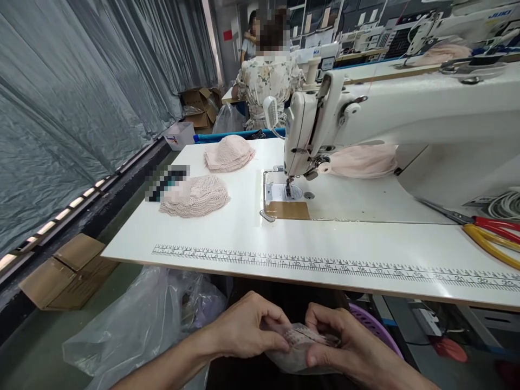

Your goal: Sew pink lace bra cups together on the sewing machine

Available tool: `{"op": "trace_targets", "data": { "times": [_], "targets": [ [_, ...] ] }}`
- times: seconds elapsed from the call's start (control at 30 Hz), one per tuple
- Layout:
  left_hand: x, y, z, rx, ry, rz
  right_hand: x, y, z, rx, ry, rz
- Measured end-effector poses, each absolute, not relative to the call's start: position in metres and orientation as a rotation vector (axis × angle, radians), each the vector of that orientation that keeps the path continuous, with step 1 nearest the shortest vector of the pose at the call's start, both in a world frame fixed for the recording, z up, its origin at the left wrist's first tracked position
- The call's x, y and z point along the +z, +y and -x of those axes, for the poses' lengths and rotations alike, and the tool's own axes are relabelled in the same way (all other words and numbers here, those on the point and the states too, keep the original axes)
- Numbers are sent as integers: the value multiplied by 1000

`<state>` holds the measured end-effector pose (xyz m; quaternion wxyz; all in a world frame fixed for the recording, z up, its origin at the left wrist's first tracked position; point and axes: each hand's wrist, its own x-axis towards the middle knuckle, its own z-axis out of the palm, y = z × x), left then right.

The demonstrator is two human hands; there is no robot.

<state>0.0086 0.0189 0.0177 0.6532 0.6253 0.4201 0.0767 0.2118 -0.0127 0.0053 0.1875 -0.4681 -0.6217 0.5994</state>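
From my remote seat, I see the left hand (254,327) and right hand (343,341) pinching a sheer cloth (296,360) between them, thumbs against fingers, presumably to keep its edge spread. The table (244,233)'s near edge stands between them and the sewing machine (365,108) ahead. Pink stacks (199,197) lie ahead-left, scissors (489,234) ahead-right; a plastic bag (134,319) bulges left of both hands.

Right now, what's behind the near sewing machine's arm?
Pale pink fabric, showing below the arm. The arm covers its top, so its full shape can't be seen.
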Motion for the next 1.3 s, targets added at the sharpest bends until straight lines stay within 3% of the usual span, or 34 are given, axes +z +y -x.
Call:
{"op": "trace_targets", "data": {
  "times": [0.3, 1.3],
  "targets": [
    [28, 31, -3, 80, 772, -1403, 4, -9, -213, 1641, -1778, 1273],
    [11, 28, -13, 65, 852, -1317, -2, -10, -219, 1876, -1556, 1199]
  ]
}}
